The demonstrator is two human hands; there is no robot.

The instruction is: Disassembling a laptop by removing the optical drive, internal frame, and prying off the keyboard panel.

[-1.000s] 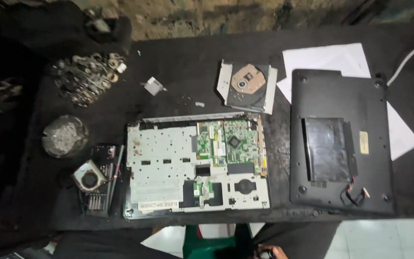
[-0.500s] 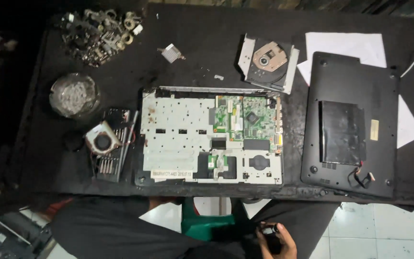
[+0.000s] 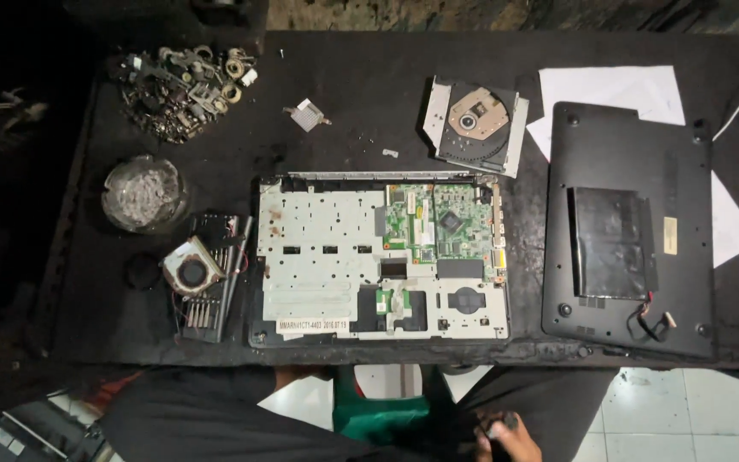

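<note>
Head view looks straight down on a dark counter [image 3: 369,103], and the landmark is the opened laptop chassis [image 3: 380,257] lying in the middle, its long axis running left to right, green circuit board exposed toward its upper right. Only one hand shows: the right hand [image 3: 505,435], down at the bottom edge below the counter's near lip, over the person's dark trousers. It looks curled around something small and dark, but it is too dim to tell what, or how firmly. The left hand is out of view altogether.

From that hand the chassis lies up and slightly to the left, well apart, with the counter edge between them; the chassis's near long side faces the person. The right hand is the only one in sight, so it is the nearer one by default.

Left of the chassis, just beside it, sits a cooling fan with heatsink [image 3: 194,275]. Farther left is a round glass dish [image 3: 143,192], and up-left a heap of small metal parts [image 3: 183,90]. Above the chassis, to its right, lies an optical drive [image 3: 475,125]. Right of the chassis rests the black bottom cover [image 3: 628,227], on white paper sheets [image 3: 613,85].
</note>
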